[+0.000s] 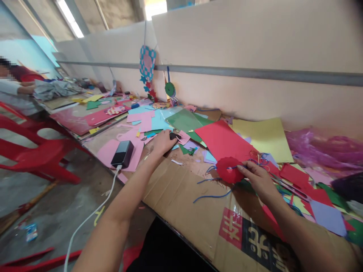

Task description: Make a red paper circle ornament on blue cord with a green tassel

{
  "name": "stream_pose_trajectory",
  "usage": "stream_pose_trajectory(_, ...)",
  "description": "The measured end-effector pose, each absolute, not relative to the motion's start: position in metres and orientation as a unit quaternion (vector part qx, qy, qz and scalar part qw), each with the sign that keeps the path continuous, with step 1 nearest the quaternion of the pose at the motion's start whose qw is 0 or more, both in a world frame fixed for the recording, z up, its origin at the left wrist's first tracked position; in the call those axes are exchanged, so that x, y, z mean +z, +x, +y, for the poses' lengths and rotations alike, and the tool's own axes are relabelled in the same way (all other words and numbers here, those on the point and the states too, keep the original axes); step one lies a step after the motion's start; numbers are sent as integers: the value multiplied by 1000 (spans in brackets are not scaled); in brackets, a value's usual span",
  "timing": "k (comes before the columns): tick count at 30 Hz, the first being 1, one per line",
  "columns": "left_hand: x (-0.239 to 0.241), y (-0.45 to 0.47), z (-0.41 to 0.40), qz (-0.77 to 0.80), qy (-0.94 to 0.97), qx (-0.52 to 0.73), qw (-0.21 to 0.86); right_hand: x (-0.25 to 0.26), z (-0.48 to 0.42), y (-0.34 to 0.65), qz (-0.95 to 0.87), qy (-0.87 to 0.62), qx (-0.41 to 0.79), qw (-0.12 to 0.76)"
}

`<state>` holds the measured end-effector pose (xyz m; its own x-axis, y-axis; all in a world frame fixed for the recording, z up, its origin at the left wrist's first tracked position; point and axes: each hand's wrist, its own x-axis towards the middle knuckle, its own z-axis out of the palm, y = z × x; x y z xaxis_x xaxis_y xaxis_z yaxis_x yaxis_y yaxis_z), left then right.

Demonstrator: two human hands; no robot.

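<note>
Between the thumb and fingers of my right hand [256, 175] is a round red paper piece [229, 170] with a scalloped edge. Blue yarn [212, 196] trails from it over the cardboard. My left hand [163, 142] reaches across to the paper scraps, its fingers closed on a small black object [175, 136] whose kind I cannot make out. Just right of that hand lies a pink paper scrap [184, 137]. A large red sheet [222, 139] lies behind the round piece.
A power bank [122, 155] with a white cable stands on pink paper to the left. Scissors [295, 190] lie among scraps at right. Paper ornaments [147, 62] hang on the wall. Red chairs [36, 147] and another person [17, 90] are at far left.
</note>
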<state>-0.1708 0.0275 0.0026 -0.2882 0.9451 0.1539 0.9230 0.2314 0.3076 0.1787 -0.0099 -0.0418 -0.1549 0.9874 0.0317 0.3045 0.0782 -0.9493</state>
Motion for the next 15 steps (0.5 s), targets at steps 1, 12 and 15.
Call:
stream_pose_trajectory(1,-4,-177,27,791,593,147,29,-44,-9,178,-621,-522,440,385)
stream_pose_trajectory(12,-42,-175,32,810,578,96,-31,-60,-10,180,-642,-542,413,351)
stream_pose_trajectory(15,-43,-173,33,810,576,100,-38,-58,-10,179,-647,-544,406,348)
